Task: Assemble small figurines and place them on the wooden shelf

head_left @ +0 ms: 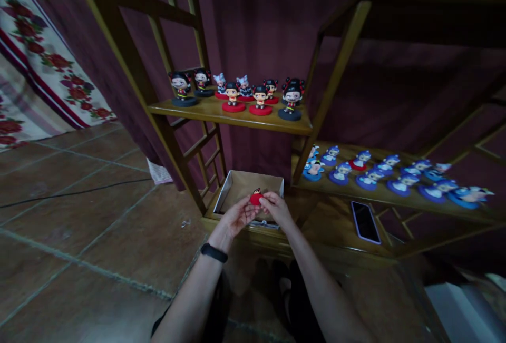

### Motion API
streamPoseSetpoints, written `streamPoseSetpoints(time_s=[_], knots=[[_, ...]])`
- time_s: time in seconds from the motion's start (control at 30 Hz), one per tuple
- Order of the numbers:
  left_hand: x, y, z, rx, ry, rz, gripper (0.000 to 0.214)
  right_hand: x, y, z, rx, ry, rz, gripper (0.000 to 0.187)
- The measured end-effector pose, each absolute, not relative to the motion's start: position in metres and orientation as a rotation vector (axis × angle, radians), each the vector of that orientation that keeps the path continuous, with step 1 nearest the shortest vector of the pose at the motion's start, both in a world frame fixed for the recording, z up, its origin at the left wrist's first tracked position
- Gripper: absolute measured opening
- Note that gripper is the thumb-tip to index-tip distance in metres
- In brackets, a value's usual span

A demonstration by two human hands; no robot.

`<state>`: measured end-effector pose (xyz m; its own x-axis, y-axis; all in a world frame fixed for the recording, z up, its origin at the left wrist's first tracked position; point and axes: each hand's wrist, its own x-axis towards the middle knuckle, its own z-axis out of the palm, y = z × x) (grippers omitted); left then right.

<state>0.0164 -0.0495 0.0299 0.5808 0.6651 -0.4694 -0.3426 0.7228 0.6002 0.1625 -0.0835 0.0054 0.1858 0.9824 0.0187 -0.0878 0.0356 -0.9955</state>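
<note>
My left hand (238, 215) and my right hand (275, 207) meet over an open cardboard box (233, 185) on the bottom shelf. Together their fingertips pinch a small figurine on a red base (256, 197). A black band circles my left wrist. Above, a wooden shelf (229, 114) carries several big-headed figurines on red and dark bases (260, 98). To the right, a lower shelf (395, 195) holds several figurines on blue bases (369, 179), plus one on a red base (358, 163).
A dark phone (366, 222) lies flat on the bottom shelf right of the box. Brown tiled floor spreads to the left, crossed by a black cable (71, 193). A maroon curtain hangs behind the wooden rack. A flowered cloth hangs at far left.
</note>
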Motion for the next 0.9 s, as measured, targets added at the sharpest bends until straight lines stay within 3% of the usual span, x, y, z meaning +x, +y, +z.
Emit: streamPoseSetpoints(time_s=[0.27,0.43,0.53,0.73,0.9], knots=[[0.010,-0.116,0.060,0.504,0.788,0.654,0.023,0.147,-0.150,0.025,-1.095,-0.901,1.090,0.027],[-0.001,-0.168,0.091,0.603,0.732,0.786,0.013,0.137,-0.207,0.061,-0.967,-0.825,1.169,0.036],[-0.006,-0.200,0.106,0.703,0.717,0.859,0.021,0.131,-0.239,0.083,-0.911,-0.741,1.219,0.041],[-0.012,-0.260,0.127,0.773,0.723,0.928,0.035,0.119,-0.296,0.113,-0.939,-0.766,1.156,0.036],[-0.020,-0.293,0.139,0.791,0.701,0.847,0.025,0.116,-0.327,0.125,-0.943,-0.850,1.161,0.033]])
